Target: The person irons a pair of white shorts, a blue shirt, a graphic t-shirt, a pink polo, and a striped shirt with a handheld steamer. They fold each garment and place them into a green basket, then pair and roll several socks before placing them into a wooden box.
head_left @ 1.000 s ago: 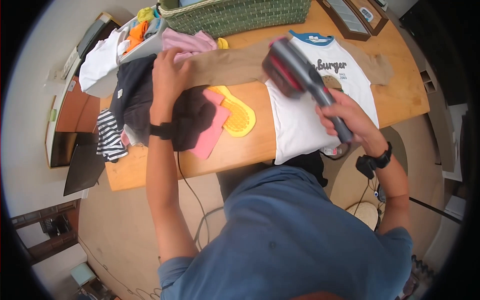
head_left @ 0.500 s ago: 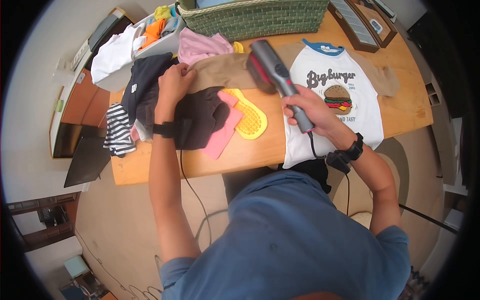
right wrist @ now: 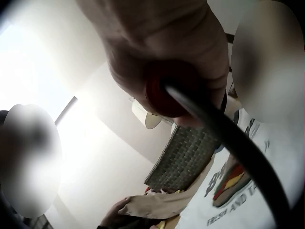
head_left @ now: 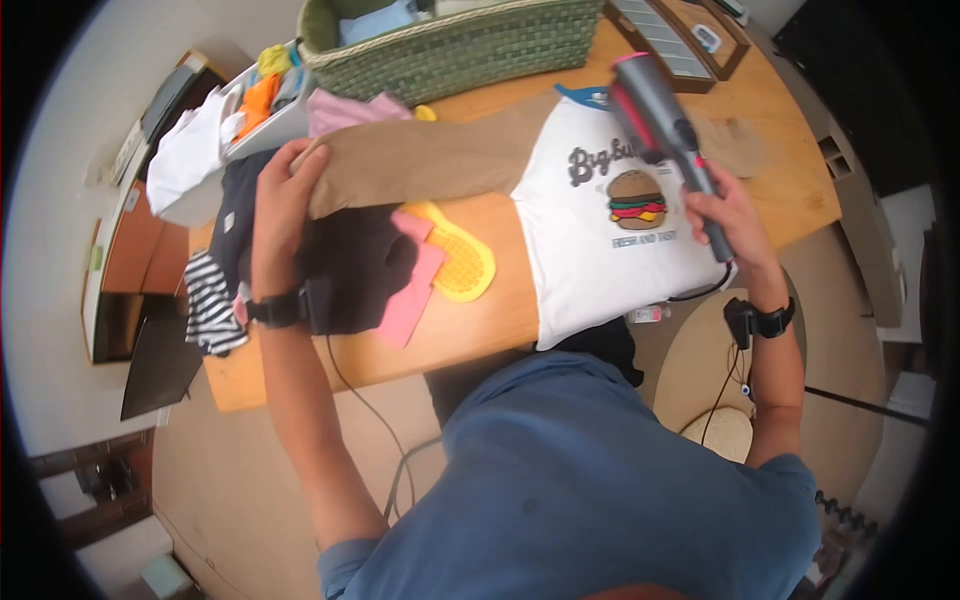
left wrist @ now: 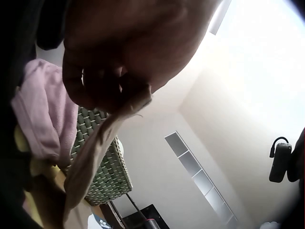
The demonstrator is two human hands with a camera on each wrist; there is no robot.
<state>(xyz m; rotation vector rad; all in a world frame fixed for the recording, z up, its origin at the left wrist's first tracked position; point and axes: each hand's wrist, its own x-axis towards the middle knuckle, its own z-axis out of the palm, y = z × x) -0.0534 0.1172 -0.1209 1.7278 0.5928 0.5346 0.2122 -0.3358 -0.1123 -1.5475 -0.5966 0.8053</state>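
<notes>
A white shirt [head_left: 575, 280] with a burger print, blue collar and tan sleeves lies spread on the wooden table. My left hand [head_left: 280, 205] pinches the cuff end of its tan sleeve [head_left: 430, 155], which stretches out to the left; in the left wrist view the cloth [left wrist: 93, 162] hangs from the fingers. My right hand [head_left: 735, 215] grips the handle of a grey and pink handheld garment steamer [head_left: 655, 100]. Its head is raised over the right side of the shirt's chest and hides part of the lettering. From the handle's base runs a black cord [right wrist: 238, 148].
Dark clothes [head_left: 355, 270], a pink cloth [head_left: 410, 300] and a yellow insole-shaped piece [head_left: 465, 265] lie below the sleeve. Behind stand a green woven basket [head_left: 450, 55] and a white bin [head_left: 275, 130] of clothes. A wooden case [head_left: 680, 45] sits at the back right.
The steamer swung left to the sleeve's shoulder end, then right and away over the shirt's chest. My left hand now holds the sleeve end farther left, and the sleeve is drawn out straighter.
</notes>
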